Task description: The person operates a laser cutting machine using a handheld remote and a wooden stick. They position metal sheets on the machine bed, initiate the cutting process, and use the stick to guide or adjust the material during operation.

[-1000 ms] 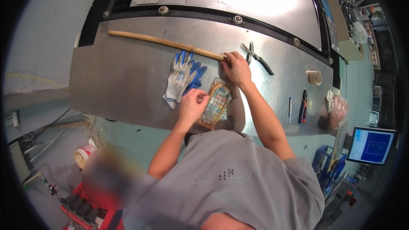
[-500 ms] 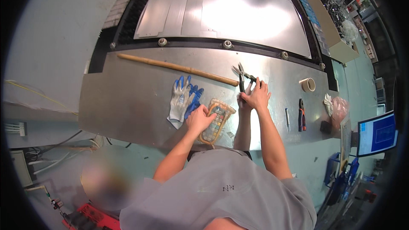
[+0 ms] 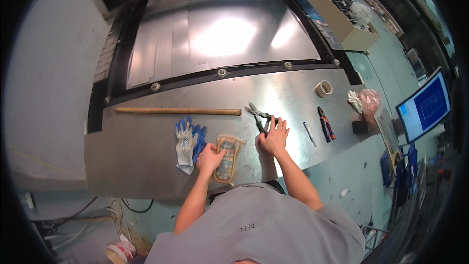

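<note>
My left hand has its fingers curled at the left edge of a handheld remote control with coloured buttons, wrapped in clear plastic with a yellowish rim. The thumb lies over its face. A pair of work gloves, grey and blue, lies just left of that hand. My right hand rests on the dark handles of tin snips, thumb on one handle and fingers on the other. Their blades are parted and point toward the far left, close to the end of a wooden stick.
Everything lies on a metal table. To the right are a marker, pliers, a tape roll and a pink plastic bag. Metal sheets lie beyond a dark rail with rollers. A monitor stands far right.
The view has turned, so the table's things appear shifted left and tilted differently. My left hand stays at the remote control and my right hand on the tin snips.
</note>
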Action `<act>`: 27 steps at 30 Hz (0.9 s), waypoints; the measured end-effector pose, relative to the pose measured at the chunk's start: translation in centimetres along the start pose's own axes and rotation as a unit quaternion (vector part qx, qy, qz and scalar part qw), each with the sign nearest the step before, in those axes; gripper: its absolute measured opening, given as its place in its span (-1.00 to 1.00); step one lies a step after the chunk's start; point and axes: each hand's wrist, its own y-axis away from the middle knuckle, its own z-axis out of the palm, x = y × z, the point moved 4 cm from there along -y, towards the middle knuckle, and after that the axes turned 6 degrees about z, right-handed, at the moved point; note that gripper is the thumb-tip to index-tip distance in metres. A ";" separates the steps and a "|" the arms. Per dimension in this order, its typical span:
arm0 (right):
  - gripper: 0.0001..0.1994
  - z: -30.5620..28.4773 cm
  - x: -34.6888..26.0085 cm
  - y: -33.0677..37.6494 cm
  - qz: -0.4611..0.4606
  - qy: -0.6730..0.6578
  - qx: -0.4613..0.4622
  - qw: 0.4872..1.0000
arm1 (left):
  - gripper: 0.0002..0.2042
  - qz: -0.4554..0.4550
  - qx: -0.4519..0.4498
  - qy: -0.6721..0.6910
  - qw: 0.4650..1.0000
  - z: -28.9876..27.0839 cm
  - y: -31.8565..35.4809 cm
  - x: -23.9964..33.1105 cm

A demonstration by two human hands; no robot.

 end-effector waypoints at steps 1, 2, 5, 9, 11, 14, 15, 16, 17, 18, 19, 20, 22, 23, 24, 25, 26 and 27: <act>-0.08 0.0 0.0 0.1 -0.001 0.003 0.003 1.000 | -0.45 0.005 0.008 0.000 1.000 -0.1 0.1 0.1; -0.06 0.1 -0.1 0.2 0.001 0.008 0.004 1.000 | -0.45 0.010 0.005 0.004 1.000 -0.2 0.1 0.2; -0.04 0.7 -0.2 0.5 0.010 -0.027 0.003 1.000 | -0.45 0.010 0.006 0.001 1.000 -0.3 0.2 0.3; -0.05 1.1 -0.2 0.6 0.005 -0.037 0.022 0.999 | -0.43 0.017 0.020 0.001 1.000 -0.4 0.2 0.4; -0.05 1.2 -0.1 0.6 0.009 -0.042 0.018 0.999 | -0.44 0.007 0.003 0.004 1.000 -0.2 0.1 0.3; -0.04 1.1 0.0 0.6 0.014 -0.045 0.015 0.999 | -0.44 0.017 0.014 0.006 1.000 -0.3 0.1 0.3; -0.03 1.1 0.0 0.6 0.016 -0.049 0.014 0.999 | -0.44 0.023 0.024 0.005 0.999 -0.4 0.1 0.3; -0.03 1.0 0.0 0.6 0.014 -0.054 0.021 0.998 | -0.44 0.027 0.025 0.004 0.999 -0.3 0.1 0.3; -0.02 1.0 0.0 0.6 0.019 -0.053 0.015 0.998 | -0.44 0.028 0.027 0.002 0.999 -0.3 0.1 0.3; -0.02 1.0 0.0 0.6 0.019 -0.053 0.017 0.998 | -0.44 0.029 0.029 0.001 0.999 -0.3 0.1 0.3; -0.01 1.0 0.0 0.6 0.014 -0.054 0.024 0.998 | -0.44 0.027 0.027 0.001 0.999 -0.2 0.1 0.3; -0.02 1.0 0.0 0.7 0.019 -0.053 0.020 0.998 | -0.44 0.026 0.025 0.002 0.999 -0.2 0.1 0.2; -0.02 1.0 0.0 0.6 0.014 -0.052 0.031 0.998 | -0.44 0.022 0.015 0.000 1.000 -0.1 0.0 0.2; -0.02 1.0 0.1 0.6 0.020 -0.049 0.025 0.998 | -0.44 0.019 0.007 -0.004 1.000 -0.1 -0.1 0.2; -0.02 1.1 0.1 0.6 0.021 -0.046 0.027 0.998 | -0.44 0.013 0.004 -0.010 1.000 -0.1 -0.1 0.1; -0.03 1.1 0.1 0.6 0.018 -0.044 0.034 0.998 | -0.44 0.014 0.000 -0.007 1.000 -0.1 -0.1 0.2; -0.03 1.1 0.1 0.6 0.022 -0.046 0.032 0.998 | -0.44 0.013 0.000 -0.006 1.000 -0.1 -0.2 0.2; -0.03 1.2 0.1 0.6 0.022 -0.047 0.036 0.998 | -0.44 0.010 0.001 -0.006 1.000 -0.1 -0.1 0.1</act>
